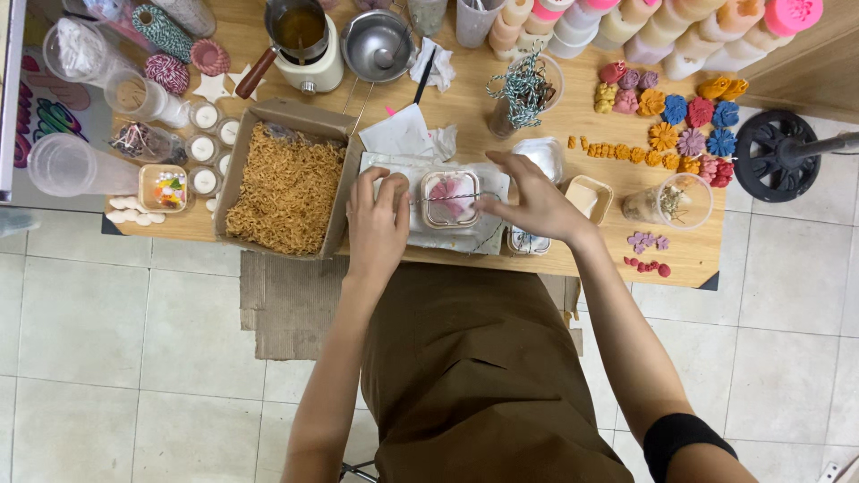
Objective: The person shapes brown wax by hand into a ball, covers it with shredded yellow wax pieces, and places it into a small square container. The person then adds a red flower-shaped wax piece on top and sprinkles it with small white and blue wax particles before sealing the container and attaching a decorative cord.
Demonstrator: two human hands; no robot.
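Wooden worktop (pixel 617 259), cluttered w/ craft bits. Small clear box (pixel 450 199) w/ pink contents sits centre, between both hands. Left hand (pixel 376 219) fingers curled, touching box's left edge; right hand (pixel 537 201) fingers spread, pinching string across it. Both equally near.

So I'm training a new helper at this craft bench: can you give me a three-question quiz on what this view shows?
1. True or false: the cardboard box of shredded paper filler lies beside the left hand.
2. What do both hands touch?
A. the small square container
B. a spool
C. the pan
3. Fill in: the right hand pinches a thin ___ stretched across that container.

Key: 1 true; 2 A; 3 string.
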